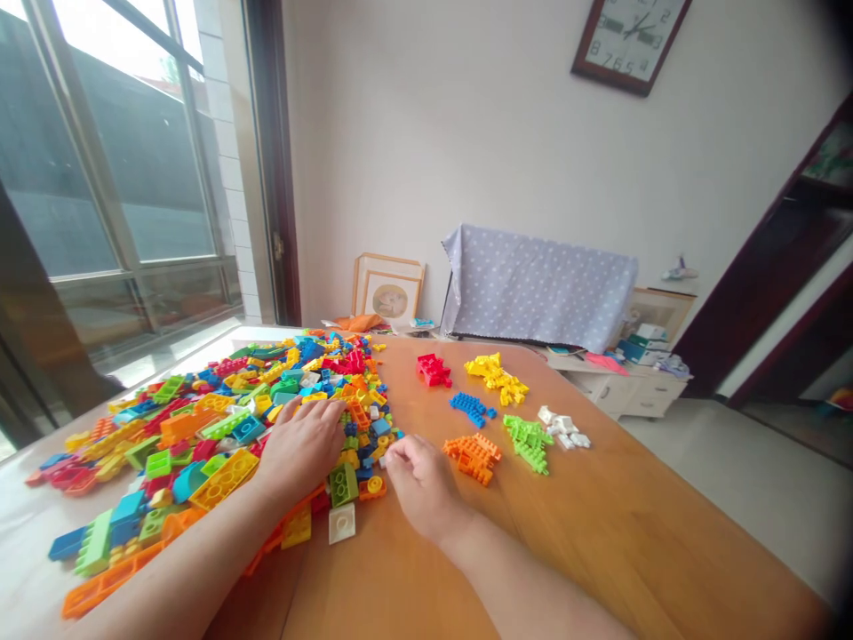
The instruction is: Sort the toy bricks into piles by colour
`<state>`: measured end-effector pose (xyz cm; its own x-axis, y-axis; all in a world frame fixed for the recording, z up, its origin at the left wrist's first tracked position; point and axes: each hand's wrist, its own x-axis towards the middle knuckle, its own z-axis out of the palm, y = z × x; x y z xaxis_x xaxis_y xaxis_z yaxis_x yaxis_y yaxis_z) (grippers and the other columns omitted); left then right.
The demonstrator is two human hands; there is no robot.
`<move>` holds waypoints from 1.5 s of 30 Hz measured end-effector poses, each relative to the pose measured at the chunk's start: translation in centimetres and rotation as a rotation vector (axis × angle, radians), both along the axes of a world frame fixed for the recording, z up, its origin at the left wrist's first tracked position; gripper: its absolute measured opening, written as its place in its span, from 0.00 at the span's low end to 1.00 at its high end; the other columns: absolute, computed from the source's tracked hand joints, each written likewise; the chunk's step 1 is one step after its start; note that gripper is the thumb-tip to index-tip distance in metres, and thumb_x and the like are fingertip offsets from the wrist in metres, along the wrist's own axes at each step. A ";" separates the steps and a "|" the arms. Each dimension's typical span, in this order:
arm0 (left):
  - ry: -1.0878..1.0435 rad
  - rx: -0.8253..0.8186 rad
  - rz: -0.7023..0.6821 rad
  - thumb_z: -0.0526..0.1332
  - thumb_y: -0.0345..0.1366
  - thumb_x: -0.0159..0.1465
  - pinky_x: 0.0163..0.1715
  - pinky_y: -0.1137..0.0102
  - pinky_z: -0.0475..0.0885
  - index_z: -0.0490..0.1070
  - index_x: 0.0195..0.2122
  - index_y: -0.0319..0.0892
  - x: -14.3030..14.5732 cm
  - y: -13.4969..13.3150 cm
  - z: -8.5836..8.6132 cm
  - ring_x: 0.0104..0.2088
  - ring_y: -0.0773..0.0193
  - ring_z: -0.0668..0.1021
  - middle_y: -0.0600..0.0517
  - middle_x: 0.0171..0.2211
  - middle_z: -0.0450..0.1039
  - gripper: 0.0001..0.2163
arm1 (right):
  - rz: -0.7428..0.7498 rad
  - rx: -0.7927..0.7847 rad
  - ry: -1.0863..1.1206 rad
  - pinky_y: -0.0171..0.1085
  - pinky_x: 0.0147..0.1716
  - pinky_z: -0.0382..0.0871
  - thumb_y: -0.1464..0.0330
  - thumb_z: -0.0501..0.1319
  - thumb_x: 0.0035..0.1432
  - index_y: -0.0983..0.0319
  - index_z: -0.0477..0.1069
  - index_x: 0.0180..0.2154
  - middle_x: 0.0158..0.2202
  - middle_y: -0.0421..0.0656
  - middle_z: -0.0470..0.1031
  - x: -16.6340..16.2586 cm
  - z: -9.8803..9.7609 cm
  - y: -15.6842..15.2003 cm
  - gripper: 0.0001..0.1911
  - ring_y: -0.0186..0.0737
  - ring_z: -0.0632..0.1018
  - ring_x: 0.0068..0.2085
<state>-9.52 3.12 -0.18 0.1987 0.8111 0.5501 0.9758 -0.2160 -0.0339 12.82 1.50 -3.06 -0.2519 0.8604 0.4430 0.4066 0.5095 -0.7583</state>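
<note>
A big heap of mixed coloured plastic bricks covers the left half of the wooden table. My left hand lies flat on the heap's right edge, fingers stretched out. My right hand is just right of the heap, fingers curled in a pinch near a tiny white piece. Right of my hands lie small sorted piles: red, yellow, blue, orange, green, white.
A white brick lies alone near the table's front. Behind the table stand picture frames, a box draped in dotted cloth and a low white cabinet. A window is left, a doorway right.
</note>
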 end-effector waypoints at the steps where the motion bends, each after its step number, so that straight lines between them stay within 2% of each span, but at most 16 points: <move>1: 0.009 0.002 0.009 0.50 0.39 0.71 0.62 0.51 0.59 0.73 0.52 0.44 0.0 0.0 0.0 0.51 0.49 0.79 0.43 0.48 0.80 0.16 | -0.003 0.038 -0.079 0.34 0.38 0.64 0.64 0.57 0.67 0.59 0.73 0.32 0.35 0.42 0.78 0.1 0.1 0.0 0.12 0.38 0.77 0.38; 3: 0.014 0.005 0.038 0.50 0.39 0.71 0.63 0.51 0.59 0.72 0.54 0.44 -0.1 0.1 -0.1 0.51 0.50 0.79 0.43 0.50 0.80 0.16 | -0.017 0.035 -0.191 0.34 0.34 0.61 0.64 0.57 0.66 0.59 0.73 0.31 0.32 0.41 0.78 0.3 0.2 0.1 0.11 0.37 0.76 0.35; 7: -0.031 -0.010 0.064 0.49 0.39 0.71 0.63 0.53 0.60 0.72 0.55 0.43 -0.3 0.5 -0.1 0.51 0.50 0.79 0.43 0.51 0.79 0.17 | -0.068 -0.102 -0.305 0.35 0.29 0.53 0.62 0.57 0.66 0.57 0.75 0.33 0.28 0.40 0.78 1.2 0.2 1.1 0.11 0.37 0.74 0.30; 11: -0.167 -0.068 0.052 0.48 0.38 0.71 0.57 0.58 0.68 0.72 0.54 0.42 -0.6 1.1 0.0 0.52 0.51 0.78 0.42 0.50 0.79 0.18 | -0.035 -0.199 -0.333 0.35 0.28 0.51 0.63 0.59 0.63 0.57 0.77 0.34 0.27 0.40 0.77 1.8 -0.6 2.4 0.09 0.37 0.73 0.29; 15: -0.389 -0.106 0.056 0.47 0.40 0.71 0.52 0.64 0.71 0.71 0.54 0.44 -1.4 1.6 0.4 0.54 0.54 0.78 0.45 0.54 0.78 0.18 | -0.029 -0.204 -0.323 0.35 0.28 0.51 0.63 0.59 0.63 0.58 0.76 0.33 0.26 0.39 0.76 2.0 -1.3 2.9 0.09 0.37 0.72 0.29; 18: -0.478 -0.135 0.056 0.49 0.42 0.70 0.49 0.66 0.72 0.72 0.53 0.45 -1.9 1.6 1.2 0.51 0.55 0.79 0.47 0.52 0.79 0.17 | -0.025 -0.201 -0.316 0.35 0.27 0.50 0.63 0.58 0.63 0.58 0.75 0.32 0.24 0.38 0.73 2.0 -1.4 2.8 0.10 0.36 0.71 0.28; 23: -0.383 -0.249 0.079 0.54 0.42 0.67 0.37 0.68 0.70 0.75 0.46 0.47 -1.3 1.2 3.1 0.39 0.57 0.80 0.49 0.41 0.81 0.14 | -0.005 -0.192 -0.296 0.35 0.27 0.49 0.63 0.59 0.63 0.58 0.75 0.32 0.24 0.38 0.73 2.1 -1.4 2.6 0.11 0.37 0.72 0.29; 26: -0.254 -0.312 0.087 0.58 0.44 0.63 0.33 0.69 0.67 0.76 0.41 0.48 0.1 1.0 3.5 0.36 0.57 0.79 0.50 0.39 0.80 0.10 | -0.004 -0.198 -0.283 0.34 0.27 0.50 0.62 0.59 0.64 0.58 0.76 0.32 0.24 0.39 0.74 2.0 -1.5 2.6 0.11 0.37 0.73 0.29; 30: -0.122 -0.340 0.156 0.61 0.46 0.60 0.32 0.68 0.67 0.74 0.36 0.47 1.9 1.1 3.0 0.35 0.56 0.79 0.47 0.39 0.79 0.10 | -0.013 -0.181 -0.273 0.35 0.27 0.51 0.62 0.59 0.64 0.58 0.77 0.33 0.26 0.40 0.77 2.0 -1.5 2.6 0.11 0.37 0.73 0.29; 37: -0.193 -0.330 0.278 0.60 0.42 0.59 0.29 0.68 0.64 0.72 0.29 0.46 2.5 1.7 2.0 0.30 0.56 0.78 0.48 0.30 0.78 0.07 | -0.008 -0.186 -0.252 0.35 0.28 0.53 0.61 0.60 0.63 0.57 0.79 0.34 0.28 0.41 0.79 2.1 -1.0 2.4 0.11 0.38 0.74 0.30; 41: -0.424 -0.314 0.205 0.59 0.41 0.58 0.26 0.69 0.62 0.73 0.27 0.44 1.7 1.7 2.1 0.27 0.60 0.76 0.51 0.25 0.76 0.08 | -0.023 -0.184 -0.239 0.35 0.28 0.55 0.61 0.59 0.63 0.58 0.78 0.33 0.28 0.41 0.79 2.2 -0.9 2.5 0.12 0.39 0.74 0.30; 45: -0.844 -0.364 0.032 0.61 0.43 0.57 0.27 0.70 0.66 0.76 0.36 0.42 1.4 0.9 2.8 0.28 0.61 0.76 0.53 0.27 0.77 0.12 | -0.017 -0.198 -0.079 0.35 0.30 0.59 0.59 0.58 0.63 0.59 0.77 0.32 0.27 0.40 0.77 1.9 -1.1 3.0 0.13 0.39 0.75 0.31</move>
